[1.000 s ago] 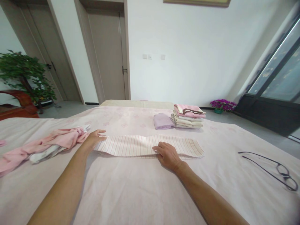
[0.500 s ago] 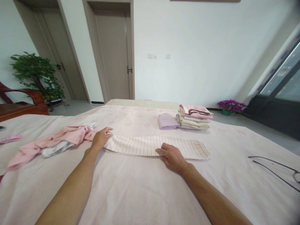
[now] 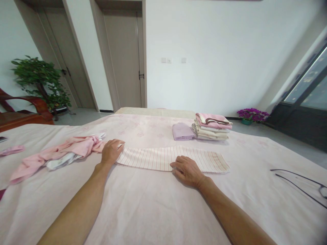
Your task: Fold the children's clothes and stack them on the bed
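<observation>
A long, narrow folded piece of cloth clothing (image 3: pixel 148 159), cream with thin pinkish-brown stripes, lies flat across the bed in front of me. At its left end, my left hand (image 3: pixel 111 152) is closed, pinching the cloth between thumb and fingers; a small corner shows above the fingertips. My right hand (image 3: pixel 187 171) rests palm down on the near edge around the middle, its fingers bent and slightly apart, pressing on the fabric. Just left of my left hand lies a crumpled pink garment (image 3: pixel 61 153) with a white part.
Beyond the striped cloth stand a folded lilac cloth (image 3: pixel 183 132) and a stack of folded clothes (image 3: pixel 212 127). Black-framed glasses (image 3: pixel 298 182) lie at the right. A small pink item (image 3: pixel 12 150) and a dark phone-like object (image 3: pixel 3 139) are at the far left of the bedspread (image 3: pixel 138 207).
My left hand has moved slightly to the right, drawing the left end of the striped cloth with it. My right hand's thumb has shifted off the cloth toward me.
</observation>
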`<move>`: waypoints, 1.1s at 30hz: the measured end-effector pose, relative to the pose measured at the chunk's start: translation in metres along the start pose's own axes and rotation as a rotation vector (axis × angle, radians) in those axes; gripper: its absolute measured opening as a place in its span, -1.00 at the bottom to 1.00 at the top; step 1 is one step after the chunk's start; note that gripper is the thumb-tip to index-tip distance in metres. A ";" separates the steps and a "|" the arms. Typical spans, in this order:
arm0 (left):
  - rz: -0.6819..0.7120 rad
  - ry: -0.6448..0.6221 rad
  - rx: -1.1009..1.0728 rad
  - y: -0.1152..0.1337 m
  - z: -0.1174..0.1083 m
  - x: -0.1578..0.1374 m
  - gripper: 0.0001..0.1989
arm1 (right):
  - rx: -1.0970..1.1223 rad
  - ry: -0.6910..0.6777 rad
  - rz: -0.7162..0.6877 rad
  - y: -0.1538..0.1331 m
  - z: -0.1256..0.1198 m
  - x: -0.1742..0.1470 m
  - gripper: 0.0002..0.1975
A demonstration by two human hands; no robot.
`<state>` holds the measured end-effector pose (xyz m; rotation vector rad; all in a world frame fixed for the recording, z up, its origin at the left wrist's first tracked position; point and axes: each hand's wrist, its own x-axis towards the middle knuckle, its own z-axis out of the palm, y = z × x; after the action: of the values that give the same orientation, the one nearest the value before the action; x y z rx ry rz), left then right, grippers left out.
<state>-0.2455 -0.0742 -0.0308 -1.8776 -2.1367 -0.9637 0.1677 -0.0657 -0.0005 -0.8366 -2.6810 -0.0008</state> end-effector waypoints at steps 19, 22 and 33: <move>0.309 -0.437 0.115 0.039 0.043 -0.017 -0.40 | -0.020 0.049 0.603 0.062 0.000 -0.025 -0.77; 0.298 -0.430 0.149 0.039 0.043 -0.018 -0.40 | -0.067 0.072 0.713 0.085 -0.005 -0.038 -0.75; 0.176 -0.398 0.321 0.037 0.037 -0.016 -0.48 | -0.238 0.111 0.848 0.116 -0.005 -0.057 -0.75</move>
<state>-0.1970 -0.0675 -0.0545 -2.1710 -2.1087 -0.2048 0.2772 -0.0018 -0.0242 -1.9083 -2.0518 -0.1612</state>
